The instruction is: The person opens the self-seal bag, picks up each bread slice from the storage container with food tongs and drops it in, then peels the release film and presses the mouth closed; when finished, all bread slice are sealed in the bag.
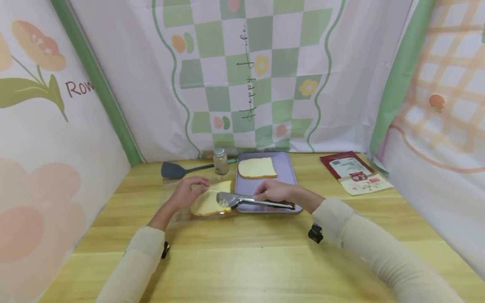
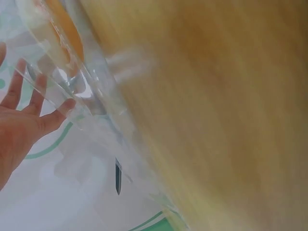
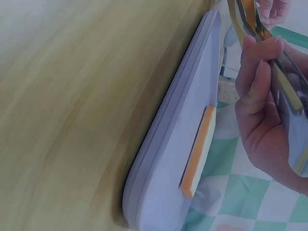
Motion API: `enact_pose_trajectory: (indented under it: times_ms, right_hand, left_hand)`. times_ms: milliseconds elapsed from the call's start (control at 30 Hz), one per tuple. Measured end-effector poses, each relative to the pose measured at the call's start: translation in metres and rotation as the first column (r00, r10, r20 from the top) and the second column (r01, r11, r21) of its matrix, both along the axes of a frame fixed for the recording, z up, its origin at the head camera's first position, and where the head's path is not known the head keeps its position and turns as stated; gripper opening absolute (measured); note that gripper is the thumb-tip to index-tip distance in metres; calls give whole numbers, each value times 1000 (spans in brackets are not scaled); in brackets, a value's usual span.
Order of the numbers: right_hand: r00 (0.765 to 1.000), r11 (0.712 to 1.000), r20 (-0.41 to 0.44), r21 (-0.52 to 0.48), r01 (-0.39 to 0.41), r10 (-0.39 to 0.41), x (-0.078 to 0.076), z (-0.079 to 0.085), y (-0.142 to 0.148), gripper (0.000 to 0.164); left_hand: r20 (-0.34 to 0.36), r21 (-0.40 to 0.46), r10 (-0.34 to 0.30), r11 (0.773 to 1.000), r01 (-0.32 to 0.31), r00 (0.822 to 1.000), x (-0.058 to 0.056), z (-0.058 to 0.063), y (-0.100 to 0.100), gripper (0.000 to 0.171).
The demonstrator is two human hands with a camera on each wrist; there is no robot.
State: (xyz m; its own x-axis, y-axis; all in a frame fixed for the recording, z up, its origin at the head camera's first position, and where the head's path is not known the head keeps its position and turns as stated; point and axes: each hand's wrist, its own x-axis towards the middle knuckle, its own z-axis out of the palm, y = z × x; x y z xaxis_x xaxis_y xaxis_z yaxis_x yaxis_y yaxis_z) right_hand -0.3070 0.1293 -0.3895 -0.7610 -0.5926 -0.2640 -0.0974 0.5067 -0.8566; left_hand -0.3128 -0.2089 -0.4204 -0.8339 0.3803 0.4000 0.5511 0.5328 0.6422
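Observation:
My left hand (image 1: 188, 192) holds the upper edge of a clear plastic bag (image 1: 178, 215) between thumb and fingers. Inside the bag lies a slice of bread (image 1: 204, 203); its crust also shows through the film in the left wrist view. With my right hand (image 1: 275, 190) I grip metal tongs (image 1: 246, 201), whose tips are over the right part of that slice at the bag's mouth. Whether the tips pinch the bread cannot be made out. Beyond my right hand, a second bread slice (image 1: 257, 168) rests flat on a purple tray (image 1: 286, 172).
Behind the bag lies a dark spatula (image 1: 174, 170), its handle passing behind a small glass jar (image 1: 220, 162) with a metal lid. A red and cream packet (image 1: 356, 173) lies at the back right. Printed curtains (image 1: 250, 84) stand around the wooden table (image 1: 235, 261).

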Motion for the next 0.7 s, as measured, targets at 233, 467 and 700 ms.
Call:
enact_pose_trajectory:
  times_ms: [233,467,700]
  right_hand:
    - [1000,1000,5,7,-10,10,-5,-4,-12,20]
    - [999,999,-19,-4,-51,51,-11,-10,-25,20]
    - [997,997,-3,-5,-77,77,-17,-11,-38,19]
  left_hand:
    - [-13,-7,10,1000,-10,1000,4,1,0,10]
    - [-41,-6,1,1000,-1,999,2,1,1,9]
    - [-66,1,-10,1000,10,998,-2,-3,0,7]
